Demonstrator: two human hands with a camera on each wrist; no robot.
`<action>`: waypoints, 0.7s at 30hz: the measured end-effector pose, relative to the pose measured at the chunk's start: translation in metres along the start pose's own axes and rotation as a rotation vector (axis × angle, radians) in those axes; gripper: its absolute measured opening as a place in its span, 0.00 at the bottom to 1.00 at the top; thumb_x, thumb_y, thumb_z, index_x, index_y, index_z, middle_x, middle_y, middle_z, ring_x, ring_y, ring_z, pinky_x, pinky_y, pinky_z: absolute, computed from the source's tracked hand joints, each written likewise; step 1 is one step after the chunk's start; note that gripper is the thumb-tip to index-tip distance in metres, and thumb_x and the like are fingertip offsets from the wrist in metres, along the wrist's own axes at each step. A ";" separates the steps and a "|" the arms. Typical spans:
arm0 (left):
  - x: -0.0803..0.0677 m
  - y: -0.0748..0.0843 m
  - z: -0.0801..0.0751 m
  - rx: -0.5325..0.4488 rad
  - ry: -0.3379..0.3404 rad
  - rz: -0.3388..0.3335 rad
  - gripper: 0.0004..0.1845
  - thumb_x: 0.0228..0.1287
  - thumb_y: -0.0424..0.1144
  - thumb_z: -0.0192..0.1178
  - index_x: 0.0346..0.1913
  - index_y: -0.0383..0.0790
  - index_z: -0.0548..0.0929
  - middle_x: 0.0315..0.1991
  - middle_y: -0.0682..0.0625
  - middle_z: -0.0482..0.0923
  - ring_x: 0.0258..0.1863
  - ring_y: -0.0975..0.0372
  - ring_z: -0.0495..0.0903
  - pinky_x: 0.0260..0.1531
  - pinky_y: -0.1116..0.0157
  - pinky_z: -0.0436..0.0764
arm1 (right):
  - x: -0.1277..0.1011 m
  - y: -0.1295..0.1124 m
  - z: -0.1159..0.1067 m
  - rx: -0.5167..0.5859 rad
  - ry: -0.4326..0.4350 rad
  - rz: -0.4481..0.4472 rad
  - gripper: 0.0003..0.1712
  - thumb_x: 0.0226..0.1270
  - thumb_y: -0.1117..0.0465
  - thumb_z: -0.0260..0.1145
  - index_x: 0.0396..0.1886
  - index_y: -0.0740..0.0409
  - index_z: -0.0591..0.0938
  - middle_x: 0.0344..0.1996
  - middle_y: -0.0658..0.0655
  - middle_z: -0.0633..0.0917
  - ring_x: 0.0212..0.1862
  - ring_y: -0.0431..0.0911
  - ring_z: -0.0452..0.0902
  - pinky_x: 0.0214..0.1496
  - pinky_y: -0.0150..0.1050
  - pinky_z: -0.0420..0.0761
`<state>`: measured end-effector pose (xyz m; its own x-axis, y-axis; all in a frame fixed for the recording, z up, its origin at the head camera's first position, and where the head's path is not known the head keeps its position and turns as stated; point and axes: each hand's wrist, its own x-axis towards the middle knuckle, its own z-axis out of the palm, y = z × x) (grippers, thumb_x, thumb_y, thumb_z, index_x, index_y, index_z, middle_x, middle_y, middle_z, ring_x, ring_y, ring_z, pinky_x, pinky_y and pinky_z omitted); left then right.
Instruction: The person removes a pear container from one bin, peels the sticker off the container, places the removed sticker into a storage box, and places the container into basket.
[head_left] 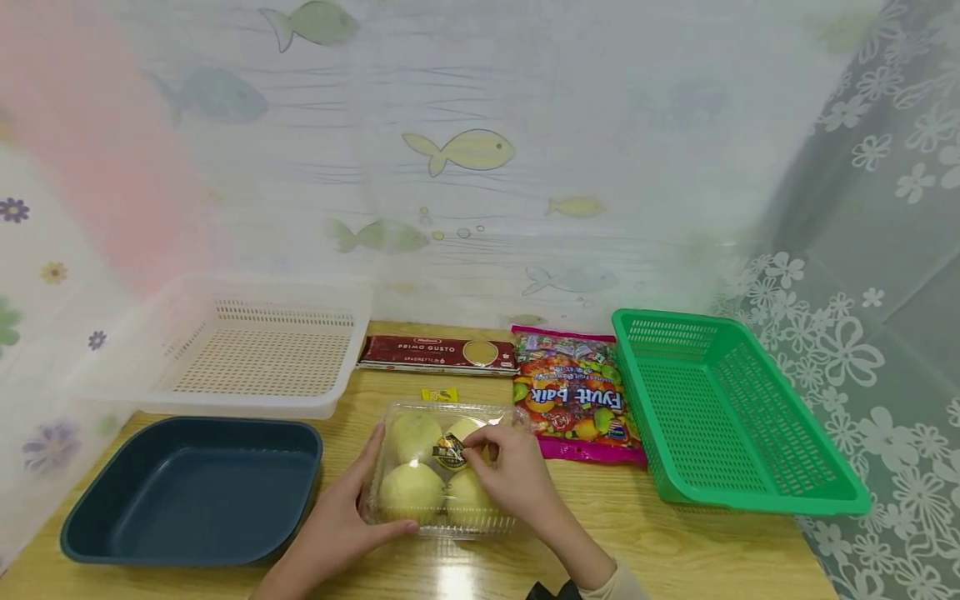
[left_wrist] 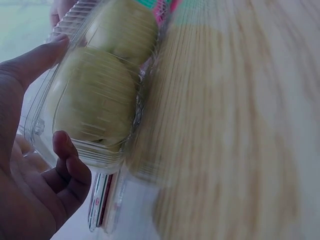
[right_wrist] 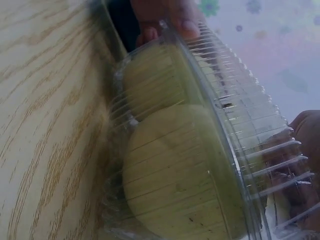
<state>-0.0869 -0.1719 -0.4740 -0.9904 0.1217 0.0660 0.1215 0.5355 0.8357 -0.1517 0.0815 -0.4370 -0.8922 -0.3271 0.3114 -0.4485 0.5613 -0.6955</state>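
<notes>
The clear plastic clamshell [head_left: 442, 467] holding four pale green fruits lies flat on the wooden table [head_left: 675, 542], between the dark blue tray [head_left: 187, 492] at its 9 o'clock and the Fruit candy bag [head_left: 573, 400] at its 1 o'clock. The left hand [head_left: 337, 521] braces the box's left edge, fingers curled round the rim with the thumb along the front — a steadying grip, as the left wrist view shows. The right hand [head_left: 510, 471] rests on the lid, its fingertips pinching at the black-and-gold sticker [head_left: 450, 452] near the lid's centre.

To do this well, I judge the left hand should keep the box pressed to the table so it cannot slide, while the right works at one corner of the sticker — thin plastic dents easily, so light pressure suits.
</notes>
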 end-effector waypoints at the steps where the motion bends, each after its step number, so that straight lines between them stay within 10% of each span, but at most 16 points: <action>1: 0.000 0.000 0.000 -0.002 -0.001 0.000 0.72 0.44 0.62 0.85 0.88 0.58 0.48 0.85 0.43 0.53 0.81 0.42 0.58 0.71 0.38 0.69 | 0.000 0.001 -0.001 0.024 -0.005 0.008 0.04 0.67 0.67 0.76 0.36 0.54 0.92 0.24 0.41 0.86 0.24 0.32 0.69 0.59 0.54 0.76; 5: 0.001 0.000 0.000 -0.003 -0.008 -0.006 0.72 0.45 0.62 0.85 0.88 0.61 0.46 0.84 0.42 0.54 0.81 0.42 0.59 0.71 0.38 0.69 | 0.002 0.002 -0.004 0.128 -0.041 0.034 0.03 0.68 0.65 0.75 0.37 0.54 0.93 0.25 0.42 0.87 0.26 0.33 0.72 0.72 0.65 0.67; 15: 0.000 0.001 -0.001 -0.007 -0.026 -0.029 0.72 0.46 0.63 0.84 0.87 0.65 0.45 0.85 0.43 0.53 0.81 0.43 0.58 0.71 0.38 0.69 | 0.003 0.003 -0.009 0.282 -0.110 0.072 0.03 0.70 0.63 0.75 0.38 0.54 0.94 0.32 0.48 0.91 0.30 0.36 0.74 0.52 0.44 0.70; 21: 0.001 0.001 -0.002 -0.009 -0.035 -0.040 0.72 0.46 0.63 0.84 0.87 0.63 0.45 0.85 0.43 0.51 0.81 0.43 0.57 0.71 0.39 0.70 | 0.003 0.007 -0.010 0.341 -0.105 0.069 0.03 0.70 0.64 0.75 0.39 0.52 0.93 0.32 0.47 0.91 0.31 0.36 0.75 0.66 0.51 0.62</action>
<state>-0.0874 -0.1730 -0.4715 -0.9915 0.1292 0.0137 0.0811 0.5326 0.8425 -0.1580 0.0920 -0.4347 -0.9017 -0.3832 0.2003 -0.3281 0.3047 -0.8941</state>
